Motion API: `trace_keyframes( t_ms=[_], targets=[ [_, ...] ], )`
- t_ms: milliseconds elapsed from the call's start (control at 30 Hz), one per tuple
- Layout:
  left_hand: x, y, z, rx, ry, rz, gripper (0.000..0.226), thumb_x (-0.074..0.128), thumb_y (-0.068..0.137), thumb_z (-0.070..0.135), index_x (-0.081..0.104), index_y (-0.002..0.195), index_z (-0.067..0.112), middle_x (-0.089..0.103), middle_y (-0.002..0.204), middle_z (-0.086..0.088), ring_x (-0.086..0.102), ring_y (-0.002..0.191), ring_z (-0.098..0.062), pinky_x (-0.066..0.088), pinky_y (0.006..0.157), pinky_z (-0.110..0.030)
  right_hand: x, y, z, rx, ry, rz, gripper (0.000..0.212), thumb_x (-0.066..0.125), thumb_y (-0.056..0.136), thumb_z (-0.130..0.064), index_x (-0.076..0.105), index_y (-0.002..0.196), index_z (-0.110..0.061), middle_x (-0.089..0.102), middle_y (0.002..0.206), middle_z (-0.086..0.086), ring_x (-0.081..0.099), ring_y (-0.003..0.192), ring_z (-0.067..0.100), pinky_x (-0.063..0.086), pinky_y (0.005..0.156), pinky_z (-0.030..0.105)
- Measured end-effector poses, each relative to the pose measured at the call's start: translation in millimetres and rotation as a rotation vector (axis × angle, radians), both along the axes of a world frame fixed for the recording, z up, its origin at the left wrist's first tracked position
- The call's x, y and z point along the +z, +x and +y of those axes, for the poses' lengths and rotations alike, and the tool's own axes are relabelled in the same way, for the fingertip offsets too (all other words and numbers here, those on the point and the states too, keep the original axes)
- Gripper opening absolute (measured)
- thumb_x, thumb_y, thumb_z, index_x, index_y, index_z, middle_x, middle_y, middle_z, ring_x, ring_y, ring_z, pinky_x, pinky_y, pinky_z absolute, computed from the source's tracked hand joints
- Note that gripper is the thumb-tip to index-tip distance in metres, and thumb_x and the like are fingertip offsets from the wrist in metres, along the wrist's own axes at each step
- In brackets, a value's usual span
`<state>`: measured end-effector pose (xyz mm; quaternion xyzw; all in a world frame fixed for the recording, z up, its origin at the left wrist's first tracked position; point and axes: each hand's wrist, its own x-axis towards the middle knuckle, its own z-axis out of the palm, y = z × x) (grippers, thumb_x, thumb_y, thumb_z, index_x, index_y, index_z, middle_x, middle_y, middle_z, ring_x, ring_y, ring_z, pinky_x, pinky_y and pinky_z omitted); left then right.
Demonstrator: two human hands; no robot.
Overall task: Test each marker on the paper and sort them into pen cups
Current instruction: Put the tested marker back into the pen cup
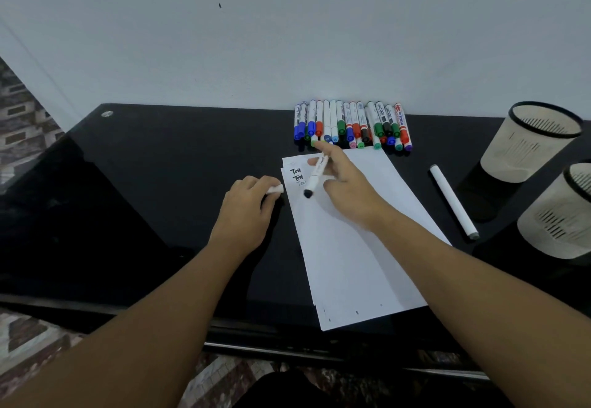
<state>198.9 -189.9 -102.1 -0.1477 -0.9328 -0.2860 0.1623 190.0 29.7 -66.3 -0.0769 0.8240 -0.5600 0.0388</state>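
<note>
Both hands are busy: the right hand pinches an uncapped black marker with its tip hovering over the paper just below three written test words, while the left hand curls round what looks like its white cap beside the sheet's left edge. Judging from this, the next clean move is to press the tip down lightly on bare paper under the last word, keep the cap ready for closing, then carry the marker to one of the two cups at the right. Untested markers lie in a row by the wall.

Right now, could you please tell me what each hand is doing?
Left hand: grips a white marker cap.
Right hand: holds an uncapped black-tipped marker over the paper.
</note>
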Motion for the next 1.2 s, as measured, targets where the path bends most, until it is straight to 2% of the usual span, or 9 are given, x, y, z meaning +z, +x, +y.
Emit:
trace_keyframes(
  t_ms=[133,200,267,367,467,700,933,1067,1200],
  targets=[
    [0,0,-3,0.013,0.033,-0.007,0.016,0.054,0.103,0.022,0.061,0.116,0.028,0.059,0.100,0.009,0.052,0.091,-0.012,0.049,0.080,-0.036,15,1,-3,-0.062,-0.254,-0.004,0.037,0.047,0.105,-0.017,0.061,0.134,-0.034,0.064,0.130,-0.002,0.067,0.116,0.015,0.049,0.104,0.032],
    [0,0,-3,0.020,0.064,-0.004,0.018,0.053,0.102,0.016,0.060,0.115,0.026,0.060,0.100,0.008,0.055,0.089,-0.012,0.051,0.077,-0.037,22,2,-2,-0.108,-0.258,0.021,0.025,0.054,0.107,-0.022,0.065,0.126,-0.033,0.065,0.124,0.002,0.075,0.087,0.017,0.058,0.097,0.043],
    [1,0,-3,0.027,0.094,-0.008,0.019,0.053,0.102,0.013,0.059,0.115,0.025,0.061,0.099,0.009,0.056,0.087,-0.011,0.052,0.076,-0.038,29,6,-1,-0.051,-0.086,0.050,0.031,0.056,0.107,-0.025,0.055,0.133,-0.041,0.066,0.119,0.000,0.068,0.069,0.015,0.060,0.086,0.044],
    [4,3,-3,0.032,0.120,-0.004,0.016,0.055,0.102,0.015,0.059,0.112,0.025,0.061,0.095,0.011,0.058,0.083,-0.011,0.052,0.073,-0.037,30,9,0,0.090,0.405,0.092,0.047,0.059,0.105,-0.033,0.034,0.145,-0.035,0.068,0.118,-0.008,0.067,0.086,0.018,0.058,0.082,0.039],
    [6,6,-2,0.033,0.134,-0.006,0.013,0.056,0.103,0.017,0.059,0.112,0.025,0.063,0.091,0.011,0.059,0.081,-0.010,0.052,0.071,-0.036,25,6,3,0.106,0.758,0.193,0.021,0.058,0.103,-0.038,0.054,0.123,-0.030,0.069,0.121,-0.009,0.062,0.100,0.019,0.054,0.085,0.041],
    [7,6,-1,0.011,0.108,0.018,0.014,0.057,0.102,0.016,0.060,0.113,0.025,0.061,0.091,0.013,0.056,0.079,-0.008,0.049,0.068,-0.029,20,2,9,0.116,0.803,0.259,0.018,0.054,0.105,-0.036,0.061,0.122,-0.036,0.063,0.111,-0.009,0.054,0.097,0.014,0.051,0.082,0.038],
    [6,5,-1,-0.018,0.040,0.041,0.013,0.056,0.102,0.018,0.058,0.111,0.027,0.060,0.089,0.011,0.054,0.078,-0.012,0.049,0.067,-0.037,20,-2,10,0.120,0.832,0.294,0.022,0.053,0.106,-0.038,0.058,0.127,-0.037,0.063,0.114,-0.008,0.057,0.102,0.016,0.051,0.090,0.040],
    [4,6,1,-0.050,-0.008,0.056,0.015,0.056,0.102,0.019,0.061,0.115,0.025,0.061,0.092,0.011,0.053,0.079,-0.011,0.049,0.068,-0.033,18,-1,5,0.151,0.894,0.345,0.023,0.051,0.106,-0.040,0.059,0.128,-0.038,0.053,0.100,-0.012,0.053,0.092,0.014,0.048,0.082,0.037],
    [7,9,0,-0.070,-0.024,0.089,0.017,0.058,0.102,0.016,0.064,0.118,0.020,0.064,0.095,0.012,0.053,0.078,-0.008,0.045,0.067,-0.029,18,1,-6,0.166,0.894,0.396,0.020,0.052,0.106,-0.037,0.058,0.125,-0.032,0.061,0.104,-0.007,0.055,0.091,0.017,0.044,0.076,0.035]
  ],
)
